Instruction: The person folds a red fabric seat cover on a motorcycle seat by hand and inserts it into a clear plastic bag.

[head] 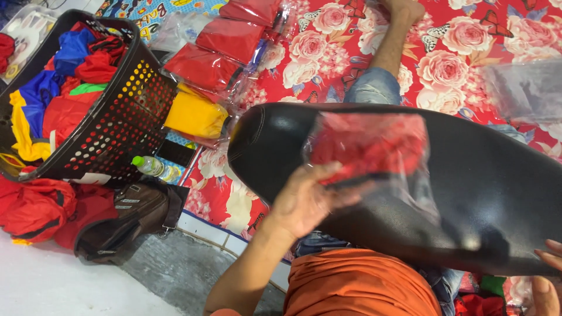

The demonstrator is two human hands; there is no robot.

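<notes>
Already a good share looks packed: a row of red bagged bundles [231,50] lies on the floral mat [468,52] above the lap, with a yellow one [194,115] just beside the basket [126,117]. That black perforated basket, tilted at far left, holds a loose heap of red, blue, yellow and green cloth [55,88], and more red cloth [32,205] sits on the floor below it, so plenty seems left to bag. Work in hand: a red bundle in a clear bag [369,146] lies on a black cushioned board [480,193] across the lap, serving as a worktop. Left hand [307,199] grips the bag's near edge, fingers curled over the plastic, thumb under it. Right hand [547,275] shows only at the frame corner, fingertips touching the board's lower edge; cannot tell whether it grips. Judging by the loose plastic trailing toward the lap, this bag is filled but not yet folded shut. Spare clear bags [524,88] lie on the mat at right. A bottle [151,166] and a brown bag [132,219] rest under the basket.
</notes>
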